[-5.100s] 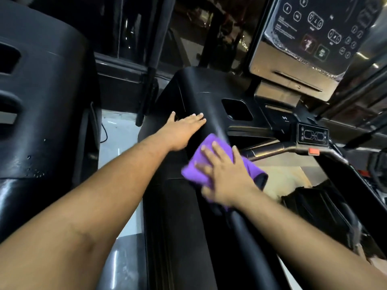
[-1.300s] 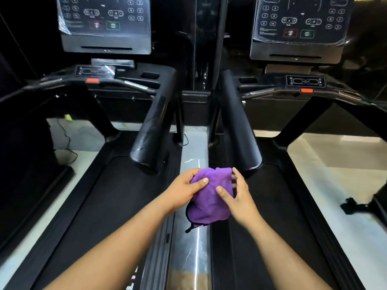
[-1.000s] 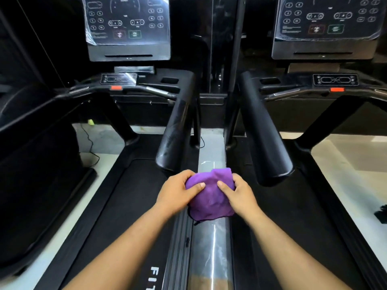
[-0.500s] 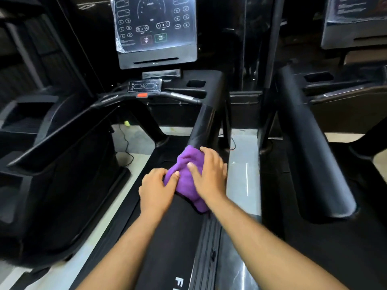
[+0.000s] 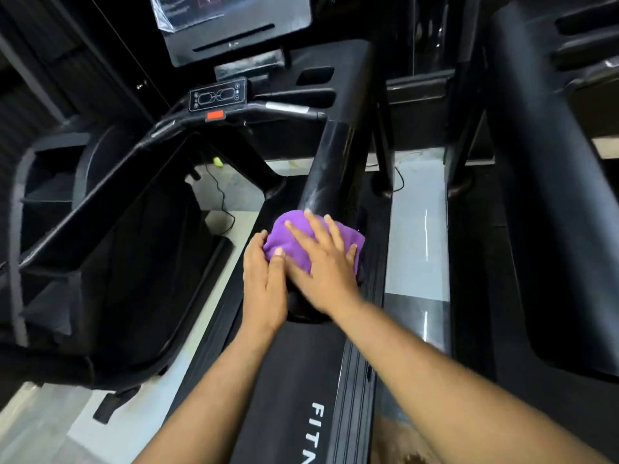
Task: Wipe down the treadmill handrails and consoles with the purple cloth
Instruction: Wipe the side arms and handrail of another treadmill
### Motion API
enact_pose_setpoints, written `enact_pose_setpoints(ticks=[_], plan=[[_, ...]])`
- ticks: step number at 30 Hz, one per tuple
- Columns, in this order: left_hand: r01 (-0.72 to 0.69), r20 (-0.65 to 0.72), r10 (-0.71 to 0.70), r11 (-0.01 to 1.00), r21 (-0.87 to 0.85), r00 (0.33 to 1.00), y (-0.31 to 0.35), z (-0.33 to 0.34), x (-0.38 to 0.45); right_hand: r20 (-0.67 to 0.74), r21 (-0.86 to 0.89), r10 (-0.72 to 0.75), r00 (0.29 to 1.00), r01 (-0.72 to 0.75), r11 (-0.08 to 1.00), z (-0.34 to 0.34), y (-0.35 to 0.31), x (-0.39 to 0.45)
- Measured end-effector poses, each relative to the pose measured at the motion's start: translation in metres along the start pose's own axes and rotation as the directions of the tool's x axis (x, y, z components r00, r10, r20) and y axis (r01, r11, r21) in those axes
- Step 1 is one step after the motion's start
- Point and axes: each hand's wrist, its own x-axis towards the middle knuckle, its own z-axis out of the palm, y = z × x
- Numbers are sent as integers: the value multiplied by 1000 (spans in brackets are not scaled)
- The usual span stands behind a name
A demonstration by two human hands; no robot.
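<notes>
A purple cloth [image 5: 277,237] is draped over the near end of a black treadmill handrail [image 5: 331,169]. The right hand [image 5: 321,266] presses flat on it, fingers spread. The left hand [image 5: 263,286], touching the right, wraps the cloth's left edge, thumb on top. The console [image 5: 234,31] stands beyond.

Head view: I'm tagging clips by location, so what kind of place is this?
Probably a gym or fitness room: a treadmill console, its long black handrail with a purple cloth pressed on it, and a second machine's handrail alongside on the right.
</notes>
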Motion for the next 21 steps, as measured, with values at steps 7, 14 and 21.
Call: enact_pose_setpoints(ticks=[7, 14, 21], plan=[[-106, 66, 102, 991, 75, 993, -3, 6, 3, -128, 187, -46, 991, 70, 980, 12, 46, 5], [-191, 224, 110, 904, 384, 969, -3, 5, 6, -180, 530, 173, 968, -52, 847, 37, 48, -23], [-171, 244, 70, 889, 426, 967, 0, 5, 7, -71, 738, 453, 889, -258, 623, 41, 86, 34]])
